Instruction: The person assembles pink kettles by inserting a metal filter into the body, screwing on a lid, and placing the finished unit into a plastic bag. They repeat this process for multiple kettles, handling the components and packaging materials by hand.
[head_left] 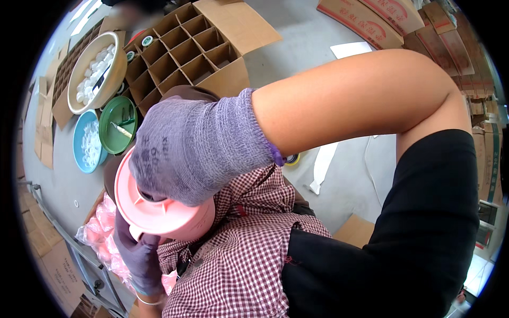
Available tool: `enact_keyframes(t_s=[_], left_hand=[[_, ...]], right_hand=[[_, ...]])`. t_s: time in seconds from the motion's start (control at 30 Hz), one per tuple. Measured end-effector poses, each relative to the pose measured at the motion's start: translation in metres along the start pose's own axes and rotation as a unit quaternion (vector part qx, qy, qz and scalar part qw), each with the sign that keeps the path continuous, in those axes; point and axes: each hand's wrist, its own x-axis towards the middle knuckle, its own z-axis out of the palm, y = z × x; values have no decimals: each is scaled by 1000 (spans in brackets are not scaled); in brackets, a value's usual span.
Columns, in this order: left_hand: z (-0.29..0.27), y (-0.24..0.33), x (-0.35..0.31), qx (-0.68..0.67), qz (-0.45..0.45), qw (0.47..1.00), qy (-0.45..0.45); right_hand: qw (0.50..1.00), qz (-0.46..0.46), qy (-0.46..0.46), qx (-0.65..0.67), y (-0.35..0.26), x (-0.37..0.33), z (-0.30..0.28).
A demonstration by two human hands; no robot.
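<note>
A pink plastic jug (164, 217) with a round pink top and a small spout is held against my lap. My left hand (140, 257), in a purple-grey glove, grips its side near the spout, thumb at the rim. My right hand (177, 148), in a matching glove, is closed over the middle of the pink top. Its fingertips are hidden, and a dark gap shows beneath them. What those fingers hold, if anything, cannot be made out. A checked apron (238, 259) covers my lap under the jug.
Ahead stands a divided cardboard box (180, 53). Left of it are a cream basin (123, 63) of white pieces, a green basin (106, 140) with a pen-like tool, and a blue basin (79, 143) of clear rings. Bagged pink parts (101, 233) lie left; cartons (366, 24) stand far right.
</note>
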Motion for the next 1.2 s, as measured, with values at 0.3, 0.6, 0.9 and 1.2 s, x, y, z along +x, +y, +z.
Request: enact_keyframes(t_s=[0.3, 0.6, 0.9, 1.2], left_hand=[[54, 42, 1, 31, 49, 994, 93], [-9, 100, 31, 565, 427, 703, -70], [17, 56, 53, 526, 396, 645, -388], [-26, 80, 192, 323, 316, 879, 151]], right_hand=[[888, 129, 365, 248, 72, -23, 85], [298, 818, 346, 349, 229, -197, 498], [348, 120, 659, 656, 241, -30, 267], [860, 55, 478, 168, 78, 114, 50]])
